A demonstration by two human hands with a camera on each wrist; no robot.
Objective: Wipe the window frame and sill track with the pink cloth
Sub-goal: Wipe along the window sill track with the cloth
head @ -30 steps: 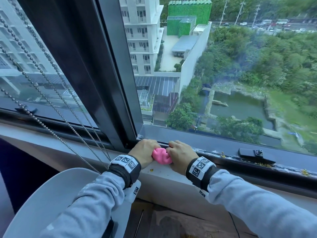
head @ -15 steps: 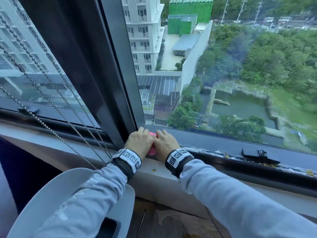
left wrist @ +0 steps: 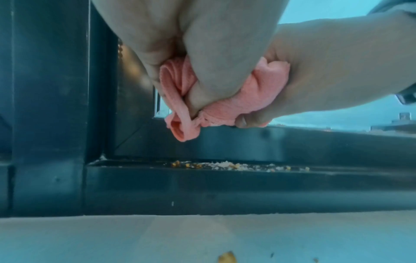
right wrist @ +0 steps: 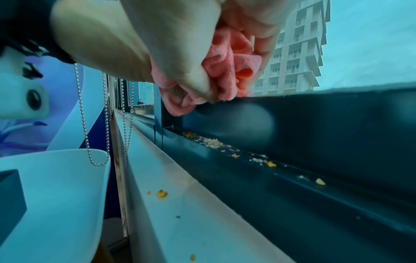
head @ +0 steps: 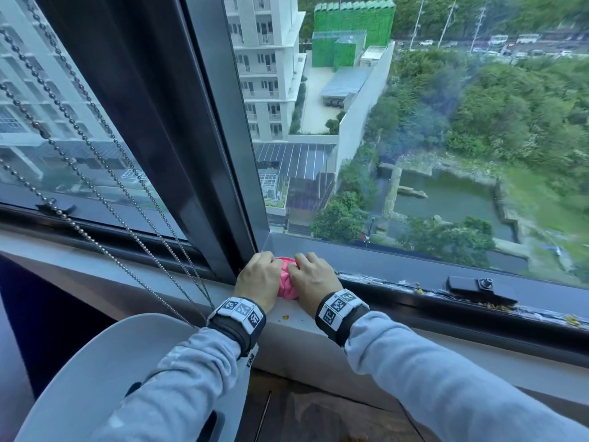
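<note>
The pink cloth (head: 287, 280) is bunched into a wad, and both hands grip it together. My left hand (head: 258, 279) holds its left side and my right hand (head: 314, 279) its right side, at the corner where the dark upright of the window frame (head: 204, 148) meets the sill track (head: 414, 290). In the left wrist view the cloth (left wrist: 227, 101) hangs a little above the track (left wrist: 202, 166), which holds yellow and white crumbs (left wrist: 227, 166). The right wrist view shows the cloth (right wrist: 227, 71) above the same crumbs (right wrist: 212, 142).
A black window latch (head: 475, 287) sits on the track to the right. Bead chains (head: 105, 193) hang at the left by the frame. A white chair back (head: 105, 371) stands below the pale sill ledge (head: 296, 320), which carries a few crumbs (right wrist: 161, 194).
Both hands carried the cloth left and forward from the sill ledge to the frame corner. Now more of the cloth shows between them than half a second ago.
</note>
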